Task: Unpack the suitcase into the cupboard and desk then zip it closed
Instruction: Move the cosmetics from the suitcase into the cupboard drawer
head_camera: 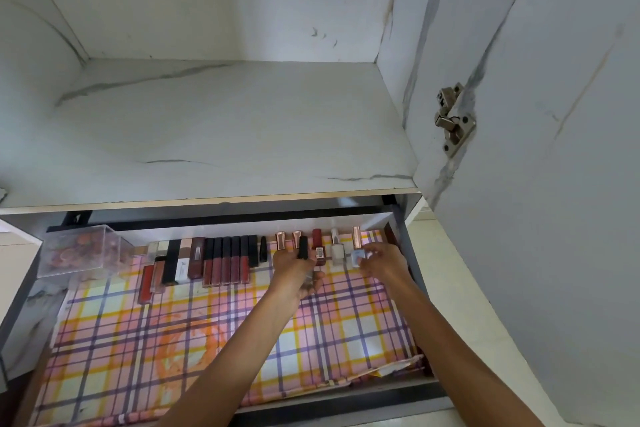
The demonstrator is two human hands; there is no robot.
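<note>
An open drawer (pixel 420 388) lined with pink, yellow and purple checked paper sits under a marble-look cupboard shelf (pixel 221 135). A row of lipsticks and lip gloss tubes (pixel 221 262) lies along its back wall. My left hand (pixel 296 269) is at the back of the drawer, holding small nail polish bottles, with a black-capped bottle (pixel 303 247) upright at its fingertips. My right hand (pixel 381 262) pinches a pale blue nail polish bottle (pixel 358 257) beside a white bottle (pixel 336 251) and a dark red one (pixel 318 248). The suitcase is out of view.
A clear plastic box (pixel 81 253) of small orange and pink items stands in the drawer's back left corner. The cupboard door (pixel 554 184) hangs open on the right with a metal hinge (pixel 452 120). A crumpled edge of the liner sits at the drawer's front right.
</note>
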